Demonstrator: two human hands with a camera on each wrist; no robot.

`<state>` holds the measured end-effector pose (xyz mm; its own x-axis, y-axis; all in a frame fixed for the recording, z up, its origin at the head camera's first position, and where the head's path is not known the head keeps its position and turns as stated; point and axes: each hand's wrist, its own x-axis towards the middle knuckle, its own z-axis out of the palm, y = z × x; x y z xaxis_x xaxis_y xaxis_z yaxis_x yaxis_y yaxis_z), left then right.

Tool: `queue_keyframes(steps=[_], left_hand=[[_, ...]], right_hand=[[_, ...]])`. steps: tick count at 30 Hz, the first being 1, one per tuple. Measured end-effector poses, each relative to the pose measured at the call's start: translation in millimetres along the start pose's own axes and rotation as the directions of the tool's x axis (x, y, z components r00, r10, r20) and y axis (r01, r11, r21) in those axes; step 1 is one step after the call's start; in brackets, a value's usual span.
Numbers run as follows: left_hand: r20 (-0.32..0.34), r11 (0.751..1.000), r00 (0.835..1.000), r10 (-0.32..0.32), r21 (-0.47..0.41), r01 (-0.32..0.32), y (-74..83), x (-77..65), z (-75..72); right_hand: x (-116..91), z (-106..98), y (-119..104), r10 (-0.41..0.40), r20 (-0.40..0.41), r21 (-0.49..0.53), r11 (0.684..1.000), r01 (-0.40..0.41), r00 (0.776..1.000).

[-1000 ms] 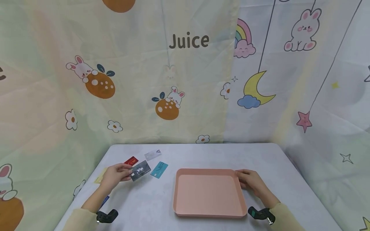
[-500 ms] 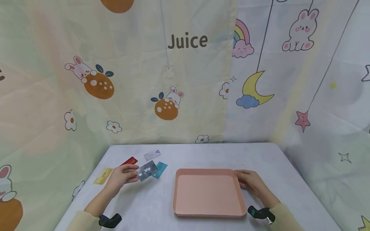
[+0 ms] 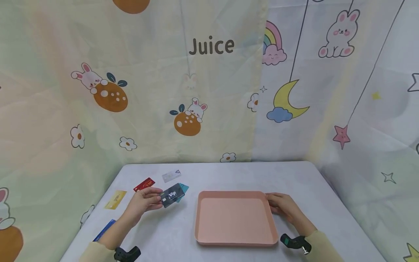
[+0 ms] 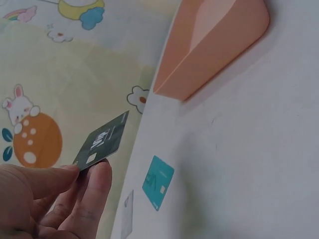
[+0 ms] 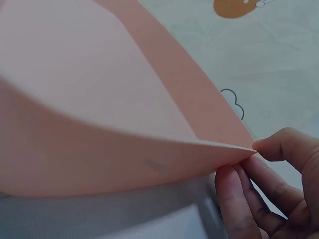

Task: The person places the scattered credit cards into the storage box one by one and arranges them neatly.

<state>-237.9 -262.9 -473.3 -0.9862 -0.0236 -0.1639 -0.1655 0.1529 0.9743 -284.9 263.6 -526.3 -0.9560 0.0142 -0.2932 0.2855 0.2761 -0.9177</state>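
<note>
My left hand [image 3: 144, 202] pinches a dark grey card marked "Vip" [image 3: 172, 195] by one end, thumb on one face and fingers on the other. The left wrist view shows this grey card [image 4: 104, 139] raised off the table. In the head view it overlaps a teal card [image 3: 184, 188] lying beneath. At the far right corner of a pink tray [image 3: 235, 218], my right hand [image 3: 286, 211] grips the rim. Thumb and fingers [image 5: 232, 199] meet at that corner in the right wrist view, and nothing lies in the tray.
Around the left hand lie a red card [image 3: 144, 184], a pale silver card [image 3: 171, 176], a yellow card [image 3: 116, 200] and a blue card [image 3: 104, 230] partly behind the left forearm. The white table [image 3: 229, 174] ends at a patterned cloth [image 3: 196, 80] behind.
My left hand has moved right with the grey card, which now covers much of the teal card. The yellow and blue cards have come into fuller view. My right hand stays at the tray corner.
</note>
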Motion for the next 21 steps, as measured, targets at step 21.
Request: queue_keyframes(steps=[21], left_hand=[[0.065, 0.999, 0.998, 0.013, -0.045, -0.01, -8.2, -2.3, 27.7]], right_hand=[[2.2, 1.2, 0.0, 0.033, -0.016, 0.035, 0.999, -0.032, 0.999]])
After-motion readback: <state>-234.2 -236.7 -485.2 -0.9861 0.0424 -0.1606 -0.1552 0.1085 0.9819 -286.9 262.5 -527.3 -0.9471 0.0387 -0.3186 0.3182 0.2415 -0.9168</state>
